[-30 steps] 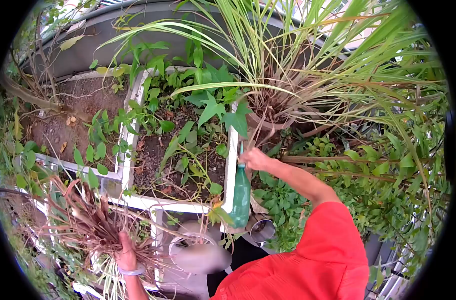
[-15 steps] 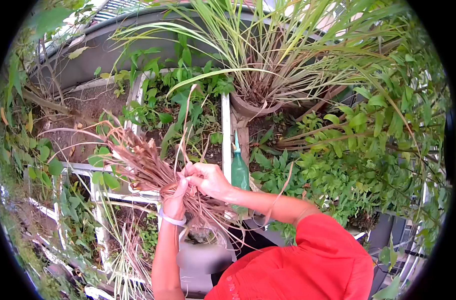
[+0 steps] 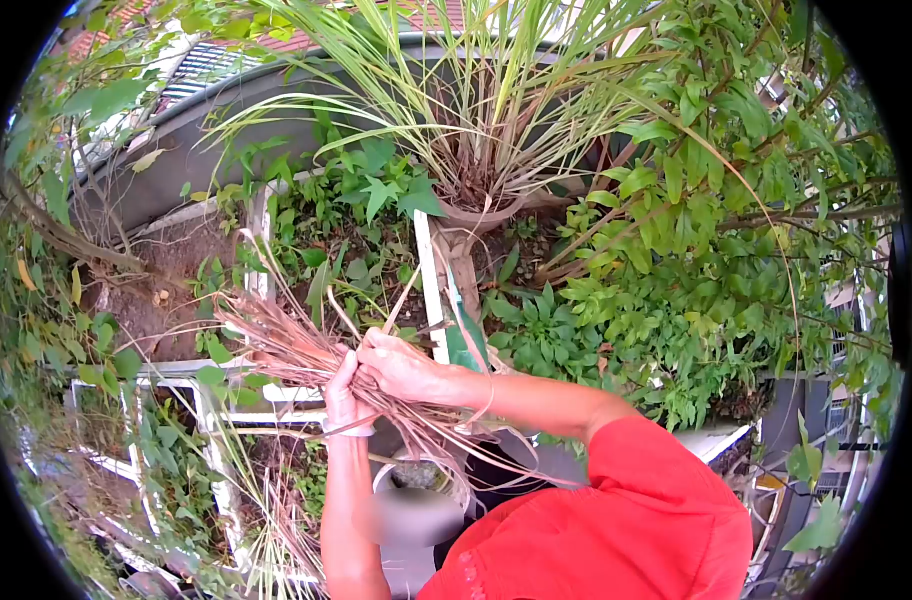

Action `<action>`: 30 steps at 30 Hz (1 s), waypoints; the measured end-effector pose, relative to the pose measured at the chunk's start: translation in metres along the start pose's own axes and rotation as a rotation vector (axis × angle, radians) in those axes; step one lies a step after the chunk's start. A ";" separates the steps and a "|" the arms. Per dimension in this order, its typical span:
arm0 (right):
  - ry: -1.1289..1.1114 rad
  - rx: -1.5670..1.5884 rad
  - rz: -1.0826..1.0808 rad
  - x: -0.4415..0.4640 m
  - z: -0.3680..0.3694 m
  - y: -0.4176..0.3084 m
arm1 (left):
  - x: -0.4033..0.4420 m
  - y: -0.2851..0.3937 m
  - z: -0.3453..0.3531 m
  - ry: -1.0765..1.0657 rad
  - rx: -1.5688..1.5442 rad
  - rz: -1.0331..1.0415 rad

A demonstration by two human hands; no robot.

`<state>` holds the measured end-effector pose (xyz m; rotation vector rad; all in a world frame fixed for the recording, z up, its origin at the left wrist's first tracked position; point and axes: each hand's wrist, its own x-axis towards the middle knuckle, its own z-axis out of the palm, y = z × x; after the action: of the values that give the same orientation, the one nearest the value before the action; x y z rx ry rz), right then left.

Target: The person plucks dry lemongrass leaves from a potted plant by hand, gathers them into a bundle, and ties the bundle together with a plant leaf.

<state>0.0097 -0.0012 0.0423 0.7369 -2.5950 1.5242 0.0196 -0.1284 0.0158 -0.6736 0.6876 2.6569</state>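
Observation:
A bundle of dry brown grass leaves slants across in front of me, its bushy end to the left and loose strands trailing toward my lap. My left hand, with a pale bangle at the wrist, is wrapped round the bundle's middle. Pressed up against it, my right hand has its fingers closed on dry leaf strands at the bundle. Some strands stick up beyond the fingers. What lies inside the right fingers is partly hidden.
Ahead stands a brown pot of tall grass. A green bottle stands behind my right wrist. White frames divide planted beds. Below my hands is a pale bucket; cut grass lies lower left. Leafy shrubs crowd the right.
The bundle has swung to lie flatter, its bushy end lower. My hands stay together, with the right one tighter against the left. The view has shifted slightly.

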 end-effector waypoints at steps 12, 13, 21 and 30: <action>0.725 0.136 0.418 0.047 -0.154 0.097 | 0.007 0.020 -0.041 0.226 0.209 0.105; 0.815 -0.012 0.515 0.054 -0.169 0.129 | 0.004 0.026 -0.053 0.247 0.260 0.095; 0.358 -0.768 0.879 0.088 -0.170 0.291 | 0.005 0.041 -0.048 0.323 0.382 0.224; 0.335 -0.459 1.063 0.072 -0.178 0.301 | 0.026 0.032 -0.045 0.327 0.402 0.201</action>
<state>-0.2159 0.2414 -0.0915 -0.9856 -2.9476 0.8827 0.0013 -0.1743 -0.0204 -0.9684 1.3990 2.4794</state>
